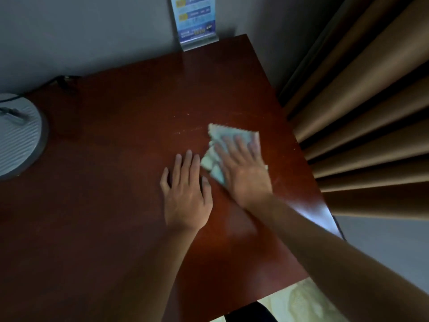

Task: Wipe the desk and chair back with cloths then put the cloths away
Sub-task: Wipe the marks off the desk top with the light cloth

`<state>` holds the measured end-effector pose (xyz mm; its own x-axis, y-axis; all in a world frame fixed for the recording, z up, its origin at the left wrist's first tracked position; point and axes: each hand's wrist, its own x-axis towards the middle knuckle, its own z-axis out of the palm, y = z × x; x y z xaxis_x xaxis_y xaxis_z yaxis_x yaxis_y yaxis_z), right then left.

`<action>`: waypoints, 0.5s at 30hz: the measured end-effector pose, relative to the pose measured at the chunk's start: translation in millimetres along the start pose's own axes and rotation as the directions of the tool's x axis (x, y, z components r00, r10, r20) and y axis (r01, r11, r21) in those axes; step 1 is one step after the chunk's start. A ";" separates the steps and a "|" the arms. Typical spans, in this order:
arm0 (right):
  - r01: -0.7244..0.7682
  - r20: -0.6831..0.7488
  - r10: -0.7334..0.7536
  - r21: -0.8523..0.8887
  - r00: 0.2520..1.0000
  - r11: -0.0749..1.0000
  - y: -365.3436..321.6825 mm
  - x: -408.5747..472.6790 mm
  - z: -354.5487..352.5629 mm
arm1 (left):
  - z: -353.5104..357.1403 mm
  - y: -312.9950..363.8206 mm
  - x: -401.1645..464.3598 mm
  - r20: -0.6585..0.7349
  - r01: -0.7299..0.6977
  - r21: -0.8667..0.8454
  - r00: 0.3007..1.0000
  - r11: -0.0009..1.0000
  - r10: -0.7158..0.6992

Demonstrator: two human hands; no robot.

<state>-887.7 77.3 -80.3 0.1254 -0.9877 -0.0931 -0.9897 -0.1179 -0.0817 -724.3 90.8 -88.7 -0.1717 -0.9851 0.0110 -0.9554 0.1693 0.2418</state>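
Note:
A dark reddish-brown desk (120,140) fills most of the view. A pale green-white cloth (221,133) lies on its right half. My right hand (243,168) presses flat on the cloth with straight, spread fingers, covering much of it. My left hand (185,194) rests flat on the bare desk just left of the cloth, fingers straight and holding nothing. Faint specks and smears show on the wood just left of the cloth. No chair back is identifiable in view.
A round grey ribbed lamp base (18,135) with a cable stands at the desk's left edge. A blue sign in a clear stand (195,22) sits at the back against the wall. Brown curtains (362,112) hang right of the desk. A dark object (250,313) shows below the front edge.

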 end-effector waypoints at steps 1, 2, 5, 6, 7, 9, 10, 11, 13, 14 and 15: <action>-0.085 -0.012 0.085 -0.011 0.996 0.996 20.7 9.7 -3.5 | 0.3 0.6 0.5 -0.003 0.004 0.010 1.000 1.000 -0.004; -0.197 -0.030 0.197 -0.012 0.980 0.980 43.6 16.9 -6.3 | 0.5 1.3 -0.2 -0.006 0.002 0.019 1.000 1.000 -0.001; -0.389 -0.089 0.394 0.072 0.915 0.919 75.8 21.7 -12.4 | 2.1 1.5 0.9 -0.011 -0.005 0.029 1.000 1.000 0.005; -0.387 -0.102 0.392 0.072 0.914 0.919 68.4 18.6 -11.0 | 2.7 1.0 1.3 -0.015 0.000 0.029 1.000 1.000 0.001; -0.344 -0.116 0.347 0.048 0.931 0.938 54.6 12.0 -7.9 | 3.1 0.7 1.0 -0.021 0.003 0.031 1.000 1.000 -0.002; -0.158 -0.112 0.159 0.014 0.981 0.987 15.4 -11.0 1.8 | 3.5 0.6 1.0 -0.031 -0.004 0.035 1.000 0.999 0.005; -0.059 -0.096 0.061 0.023 0.994 0.998 -0.9 -25.5 5.4 | 3.7 -0.1 1.3 -0.031 -0.010 0.037 0.999 0.999 0.011; 0.026 -0.088 -0.024 0.020 0.996 0.999 -7.7 -35.2 7.0 | 3.7 -0.3 2.0 -0.030 -0.019 0.038 0.999 0.999 0.020; 0.118 -0.077 -0.116 0.024 0.990 0.993 1.8 -33.7 5.0 | 3.7 -0.3 0.8 -0.022 -0.021 0.040 1.000 0.999 0.022; 0.094 -0.089 -0.092 0.021 0.992 0.995 12.8 -25.6 2.6 | 4.0 0.0 0.4 -0.025 -0.019 0.036 0.999 0.999 0.020; 0.020 -0.099 -0.019 0.010 0.995 1.000 25.0 -13.8 -0.6 | 4.5 0.4 0.9 -0.030 -0.016 0.031 0.999 0.999 0.017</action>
<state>-914.3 87.9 -80.4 0.1363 -0.9906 0.0069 -0.9862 -0.1363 -0.0939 -725.9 90.1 -93.0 -0.1805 -0.9826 0.0445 -0.9595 0.1859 0.2117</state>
